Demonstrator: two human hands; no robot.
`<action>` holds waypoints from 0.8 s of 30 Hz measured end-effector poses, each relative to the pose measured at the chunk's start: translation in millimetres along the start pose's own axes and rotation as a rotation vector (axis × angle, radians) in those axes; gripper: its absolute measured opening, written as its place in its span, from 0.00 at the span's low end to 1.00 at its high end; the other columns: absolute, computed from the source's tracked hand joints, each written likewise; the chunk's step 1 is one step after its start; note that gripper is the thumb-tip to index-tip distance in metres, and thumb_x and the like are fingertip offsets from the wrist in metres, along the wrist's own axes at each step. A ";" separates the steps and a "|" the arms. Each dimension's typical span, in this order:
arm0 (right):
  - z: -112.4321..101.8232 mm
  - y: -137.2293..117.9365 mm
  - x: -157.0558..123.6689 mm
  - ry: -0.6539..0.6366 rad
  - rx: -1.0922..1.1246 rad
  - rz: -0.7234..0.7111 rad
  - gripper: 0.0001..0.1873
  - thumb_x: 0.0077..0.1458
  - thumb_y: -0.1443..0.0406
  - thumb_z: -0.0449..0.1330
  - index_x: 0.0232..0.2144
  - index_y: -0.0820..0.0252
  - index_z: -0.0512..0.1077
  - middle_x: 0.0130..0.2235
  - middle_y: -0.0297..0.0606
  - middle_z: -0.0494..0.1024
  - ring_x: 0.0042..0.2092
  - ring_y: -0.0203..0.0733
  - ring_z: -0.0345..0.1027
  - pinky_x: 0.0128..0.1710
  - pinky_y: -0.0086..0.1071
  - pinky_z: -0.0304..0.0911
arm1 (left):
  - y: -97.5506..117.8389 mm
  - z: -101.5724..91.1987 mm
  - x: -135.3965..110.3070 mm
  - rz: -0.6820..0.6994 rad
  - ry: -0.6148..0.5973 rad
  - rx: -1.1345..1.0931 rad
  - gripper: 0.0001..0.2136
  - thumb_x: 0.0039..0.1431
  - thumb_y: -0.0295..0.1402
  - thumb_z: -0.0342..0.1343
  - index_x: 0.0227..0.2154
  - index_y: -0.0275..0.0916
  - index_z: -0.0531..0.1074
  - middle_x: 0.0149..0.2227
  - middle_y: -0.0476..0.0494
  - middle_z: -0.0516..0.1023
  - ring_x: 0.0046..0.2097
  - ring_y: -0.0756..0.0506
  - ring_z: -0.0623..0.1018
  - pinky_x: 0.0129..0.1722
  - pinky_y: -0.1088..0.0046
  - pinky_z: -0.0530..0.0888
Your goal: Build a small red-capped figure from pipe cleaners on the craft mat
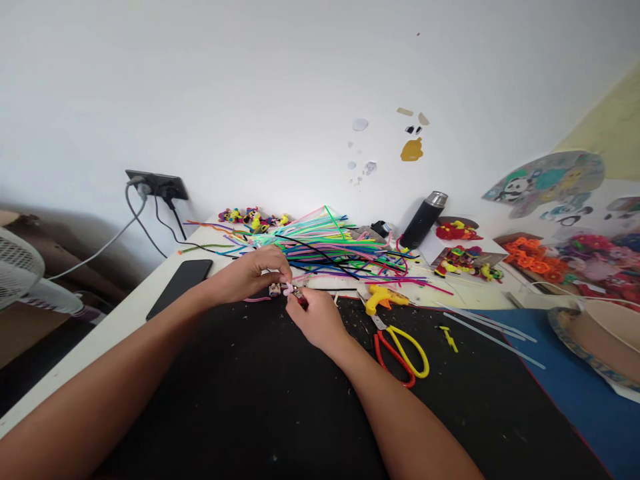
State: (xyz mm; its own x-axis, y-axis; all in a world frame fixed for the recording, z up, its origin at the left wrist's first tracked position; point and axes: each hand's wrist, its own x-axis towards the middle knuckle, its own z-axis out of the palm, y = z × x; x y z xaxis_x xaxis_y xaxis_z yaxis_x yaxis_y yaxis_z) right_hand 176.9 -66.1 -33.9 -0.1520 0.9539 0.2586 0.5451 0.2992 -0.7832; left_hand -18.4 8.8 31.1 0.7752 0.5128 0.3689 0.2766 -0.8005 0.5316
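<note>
Left grip is closed, thumb and fingertips pinched on a small pink pipe-cleaner piece, which is held just above the far edge of the black mat. Right grip is closed too, curled around a small red-handled tool whose tip meets the pink piece; the tool is too small for me to tell its kind. The 2 grips nearly touch, with the piece between them. A tiny pale bit sits under the left fingertips, and a loose pink strand lies on the mat just below.

Beyond the grips, a wide pile of coloured pipe cleaners spreads across the white table. Just right of the right grip lie a yellow glue gun and scissors with 1 red and 1 yellow handle. Further right are a small yellow scrap and clear glue sticks, which reach onto a blue mat. A black phone lies flat to the left of the left grip. A dark flask leans behind the pile, and little pipe-cleaner figures line the wall edge. A wall socket with cables and a white fan sit at far left.
</note>
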 end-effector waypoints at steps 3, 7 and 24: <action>-1.0 -0.5 0.2 -0.006 -0.008 -0.001 0.16 0.59 0.60 0.55 0.21 0.57 0.60 0.21 0.28 0.65 0.24 0.34 0.53 0.26 0.31 0.43 | -2.2 0.0 -1.2 -0.007 0.022 0.012 0.16 0.74 0.43 0.50 0.35 0.41 0.77 0.34 0.44 0.79 0.40 0.45 0.74 0.45 0.69 0.67; -1.0 0.0 0.3 -0.012 -0.017 0.000 0.16 0.60 0.60 0.55 0.21 0.57 0.60 0.21 0.28 0.64 0.24 0.34 0.52 0.27 0.31 0.43 | -3.7 0.5 -2.1 -0.017 0.045 0.024 0.14 0.73 0.42 0.52 0.35 0.41 0.77 0.34 0.46 0.79 0.40 0.45 0.74 0.44 0.70 0.67; -0.6 -0.1 0.8 -0.024 -0.024 0.026 0.17 0.60 0.60 0.56 0.21 0.57 0.60 0.21 0.28 0.64 0.24 0.34 0.52 0.27 0.31 0.42 | -0.3 0.8 -0.7 -0.027 0.039 0.037 0.15 0.73 0.42 0.51 0.35 0.41 0.77 0.34 0.45 0.79 0.39 0.46 0.74 0.42 0.70 0.68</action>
State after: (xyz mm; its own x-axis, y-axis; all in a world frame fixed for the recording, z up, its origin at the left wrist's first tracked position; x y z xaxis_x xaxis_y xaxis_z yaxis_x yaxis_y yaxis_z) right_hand 177.2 -65.5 -33.2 -0.1571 0.9617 0.2246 0.5688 0.2740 -0.7755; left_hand -18.6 8.4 30.0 0.7447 0.5455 0.3845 0.3184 -0.7967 0.5137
